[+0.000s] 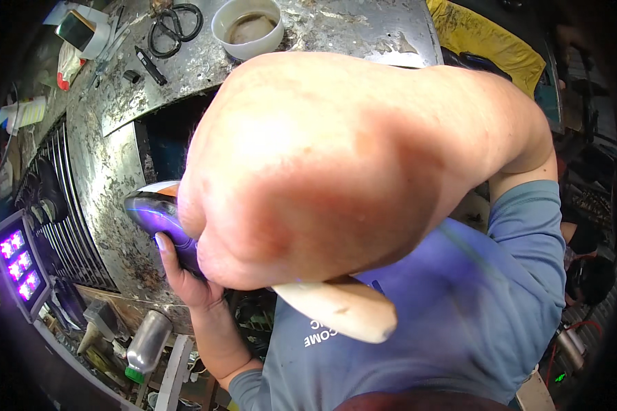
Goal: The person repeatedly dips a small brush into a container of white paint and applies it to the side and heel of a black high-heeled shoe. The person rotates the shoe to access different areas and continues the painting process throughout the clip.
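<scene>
My left hand (183, 272) comes up from the lower left and grips a dark, glossy, rounded object (154, 211) with an orange stripe and a purple sheen. It holds the object against the front edge of a worn metal bench (110, 151). A large bare forearm and elbow (336, 164) rises close to the camera and fills the middle of the view. My right hand is hidden behind it. A pale wooden handle (349, 309) sticks out from under the forearm, over my blue-grey shirt (459, 308).
On the bench top stand a white bowl of brownish liquid (248, 27), black scissors (176, 27) and a black marker (151, 66). A panel with purple lights (18, 264) and a metal bottle with a green cap (146, 346) are lower left. A yellow cloth (487, 38) lies top right.
</scene>
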A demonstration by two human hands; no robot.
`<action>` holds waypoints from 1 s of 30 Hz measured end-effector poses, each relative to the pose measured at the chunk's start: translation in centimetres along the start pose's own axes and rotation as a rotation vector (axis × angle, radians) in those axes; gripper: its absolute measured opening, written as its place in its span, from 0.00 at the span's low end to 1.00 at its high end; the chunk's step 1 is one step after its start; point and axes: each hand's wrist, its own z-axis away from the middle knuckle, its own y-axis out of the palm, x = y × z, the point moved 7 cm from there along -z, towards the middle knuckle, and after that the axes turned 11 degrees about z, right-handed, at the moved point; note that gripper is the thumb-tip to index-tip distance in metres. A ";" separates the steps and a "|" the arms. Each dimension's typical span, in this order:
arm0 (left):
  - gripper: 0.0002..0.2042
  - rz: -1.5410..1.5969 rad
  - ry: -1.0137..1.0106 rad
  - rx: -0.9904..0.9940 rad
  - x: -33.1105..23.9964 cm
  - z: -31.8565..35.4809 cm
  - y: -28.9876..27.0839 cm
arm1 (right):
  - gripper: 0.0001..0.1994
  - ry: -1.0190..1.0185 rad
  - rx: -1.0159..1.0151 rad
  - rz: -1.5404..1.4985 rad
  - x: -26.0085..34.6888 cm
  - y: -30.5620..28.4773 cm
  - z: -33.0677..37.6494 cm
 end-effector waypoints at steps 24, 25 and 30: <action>0.35 0.128 -0.103 -0.144 2.3 -0.5 1.2 | 0.08 0.032 0.123 0.069 1.5 -1.0 0.0; 0.35 0.151 -0.109 -0.149 2.5 -0.4 0.9 | 0.08 0.027 0.132 0.068 1.6 -0.9 -0.1; 0.34 0.297 -0.192 0.003 3.9 -0.5 1.0 | 0.08 0.021 0.132 0.087 2.4 -1.7 0.0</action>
